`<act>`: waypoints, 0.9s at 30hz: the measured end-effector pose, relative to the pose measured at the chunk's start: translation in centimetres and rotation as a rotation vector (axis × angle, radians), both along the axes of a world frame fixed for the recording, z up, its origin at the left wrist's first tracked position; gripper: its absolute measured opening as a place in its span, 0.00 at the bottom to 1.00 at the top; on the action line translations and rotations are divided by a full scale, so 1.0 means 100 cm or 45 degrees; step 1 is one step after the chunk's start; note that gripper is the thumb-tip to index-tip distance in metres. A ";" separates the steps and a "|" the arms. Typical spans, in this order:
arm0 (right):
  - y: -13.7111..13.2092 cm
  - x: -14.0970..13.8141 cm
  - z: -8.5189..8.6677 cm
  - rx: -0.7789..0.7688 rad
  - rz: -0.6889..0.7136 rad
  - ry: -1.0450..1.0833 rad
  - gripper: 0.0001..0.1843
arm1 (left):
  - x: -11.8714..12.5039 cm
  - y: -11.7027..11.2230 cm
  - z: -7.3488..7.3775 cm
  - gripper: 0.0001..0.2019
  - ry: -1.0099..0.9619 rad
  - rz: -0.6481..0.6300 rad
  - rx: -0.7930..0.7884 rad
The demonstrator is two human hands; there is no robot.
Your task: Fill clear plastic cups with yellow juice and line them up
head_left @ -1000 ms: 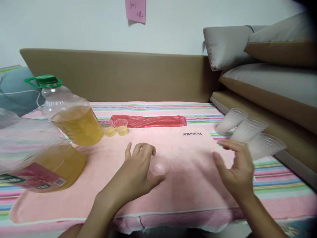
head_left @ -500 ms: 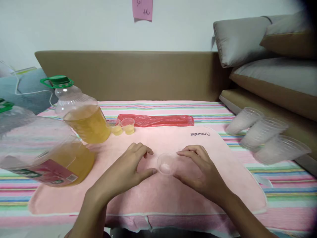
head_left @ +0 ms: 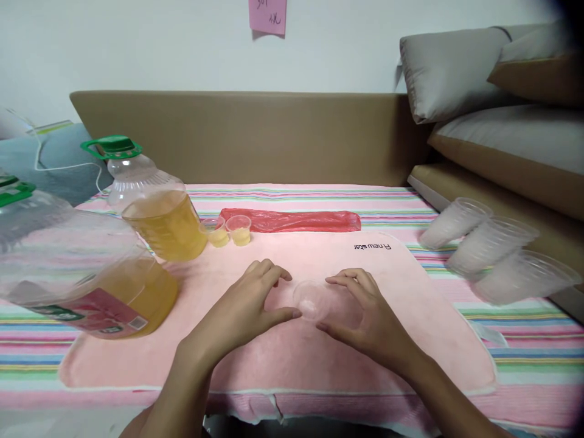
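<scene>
A small clear plastic cup (head_left: pixel 311 302) stands on the pink mat (head_left: pixel 255 359) between my hands. On its left, my left hand (head_left: pixel 260 301) curves with thumb and fingers apart, the thumb tip right by the cup's near rim. From the other side my right hand (head_left: pixel 365 313) also curves around it, fingers spread from the thumb. Both hold nothing firmly; whether the fingertips touch the cup I cannot tell. Farther back, two clear cups (head_left: pixel 239 231) of yellow liquid stand side by side.
Two big green-capped jugs of yellow liquid, a rear jug (head_left: pixel 168 225) and a front jug (head_left: pixel 137 298), stand at left. A red plastic bag (head_left: pixel 301 221) lies behind the mat. Several stacked clear cups (head_left: pixel 493 243) lie at right, beside piled cushions (head_left: pixel 515 140).
My left hand has moved slightly right, its thumb nearer the small cup. The right hand stays almost in place, and the whole view has shifted a little.
</scene>
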State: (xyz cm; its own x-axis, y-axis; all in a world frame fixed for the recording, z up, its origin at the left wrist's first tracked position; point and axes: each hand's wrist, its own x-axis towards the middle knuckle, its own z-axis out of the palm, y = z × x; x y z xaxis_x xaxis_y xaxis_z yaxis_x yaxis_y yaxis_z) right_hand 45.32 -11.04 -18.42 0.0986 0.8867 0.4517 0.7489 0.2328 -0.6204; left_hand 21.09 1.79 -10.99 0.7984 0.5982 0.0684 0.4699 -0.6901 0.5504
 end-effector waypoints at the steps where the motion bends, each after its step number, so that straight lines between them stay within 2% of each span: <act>1: 0.000 0.000 0.000 0.008 0.006 -0.003 0.30 | 0.001 0.000 0.000 0.18 0.000 -0.003 -0.004; 12: 0.002 -0.002 0.000 0.089 0.046 -0.043 0.22 | 0.003 -0.001 -0.001 0.16 0.015 -0.018 0.013; 24: 0.003 -0.003 0.001 0.152 0.050 -0.154 0.21 | 0.005 -0.002 -0.001 0.16 0.038 -0.024 0.073; 27: 0.002 0.000 0.000 0.131 0.054 -0.183 0.24 | 0.004 -0.003 0.002 0.17 0.048 -0.015 0.071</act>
